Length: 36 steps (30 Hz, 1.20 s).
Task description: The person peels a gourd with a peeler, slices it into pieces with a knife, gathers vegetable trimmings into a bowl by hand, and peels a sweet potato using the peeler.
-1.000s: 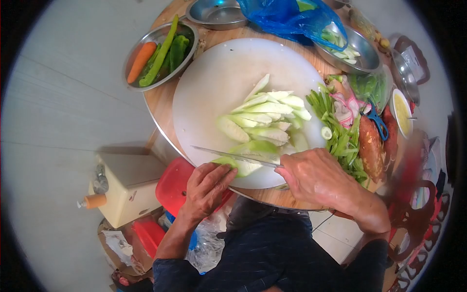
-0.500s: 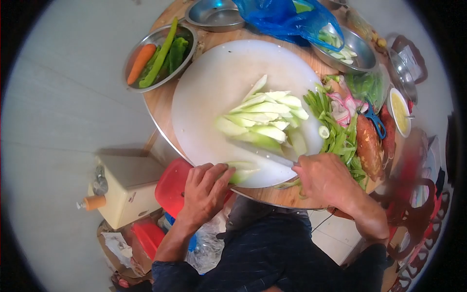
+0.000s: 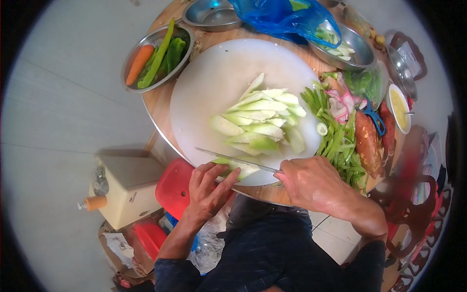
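Observation:
My right hand (image 3: 314,184) is closed round the handle of a knife (image 3: 238,159), its blade pointing left across the near part of the round white cutting board (image 3: 204,87). My left hand (image 3: 206,190) presses its fingers on a pale green vegetable piece (image 3: 248,169) at the board's near edge. The blade lies over or against that piece; whether it has entered the flesh I cannot tell. Beyond the knife, a heap of pale green vegetable slices (image 3: 265,114) spreads over the middle of the board.
A metal bowl (image 3: 130,58) with a carrot and green peppers stands at the left. Behind are another metal bowl (image 3: 211,14), a blue plastic bag (image 3: 277,22) and a bowl of slices (image 3: 367,56). Green peelings (image 3: 335,146), brown tubers (image 3: 368,143) and blue-handled scissors (image 3: 374,119) lie right.
The knife has swung from the right of the board to lie leftward over the vegetable piece. My right hand has shifted slightly left, and my left fingers have moved onto the piece.

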### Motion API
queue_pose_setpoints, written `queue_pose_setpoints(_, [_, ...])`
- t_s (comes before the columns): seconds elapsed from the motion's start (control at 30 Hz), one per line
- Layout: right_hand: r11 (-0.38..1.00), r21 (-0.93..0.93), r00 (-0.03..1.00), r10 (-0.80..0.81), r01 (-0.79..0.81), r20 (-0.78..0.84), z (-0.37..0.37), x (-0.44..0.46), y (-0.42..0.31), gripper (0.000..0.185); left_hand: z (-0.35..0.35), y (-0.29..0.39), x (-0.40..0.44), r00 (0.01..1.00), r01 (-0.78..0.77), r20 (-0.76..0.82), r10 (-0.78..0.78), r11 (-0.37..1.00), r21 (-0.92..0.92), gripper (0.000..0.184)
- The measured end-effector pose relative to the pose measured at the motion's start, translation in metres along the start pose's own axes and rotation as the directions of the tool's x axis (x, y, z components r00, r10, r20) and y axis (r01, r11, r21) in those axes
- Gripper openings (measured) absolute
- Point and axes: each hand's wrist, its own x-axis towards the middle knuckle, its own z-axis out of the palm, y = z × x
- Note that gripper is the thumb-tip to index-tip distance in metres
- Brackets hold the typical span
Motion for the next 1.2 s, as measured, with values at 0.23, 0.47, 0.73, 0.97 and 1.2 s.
queue_pose_setpoints(0.23, [0.999,-0.029,1.0,-0.024,0.024,0.015,0.002,0.007,-0.002,0.027,0.001,-0.003,-0.001,1.0,0.001,0.016,-0.001,1.0,-0.013,0.056])
queue_pose_setpoints(0.47, [0.991,-0.134,0.991,0.042,-0.025,0.131,0.001,-0.016,0.008,0.017,-0.003,0.001,-0.008,1.0,0.02,-0.004,-0.02,1.0,-0.009,0.054])
queue_pose_setpoints(0.73, [0.988,-0.071,0.99,0.138,-0.136,0.02,0.004,-0.012,0.01,0.027,-0.001,0.002,-0.025,1.0,-0.023,-0.02,0.024,0.998,0.054,0.052])
queue_pose_setpoints(0.97, [0.999,0.036,1.0,0.018,-0.018,0.008,0.0,-0.015,0.0,0.031,-0.004,0.007,-0.02,0.998,-0.03,-0.049,0.029,0.999,-0.036,0.051])
queue_pose_setpoints(1.2, [1.0,-0.007,0.998,-0.003,0.003,0.06,0.005,-0.004,-0.009,0.027,-0.004,0.007,-0.007,0.999,-0.053,0.007,0.054,0.995,-0.082,0.049])
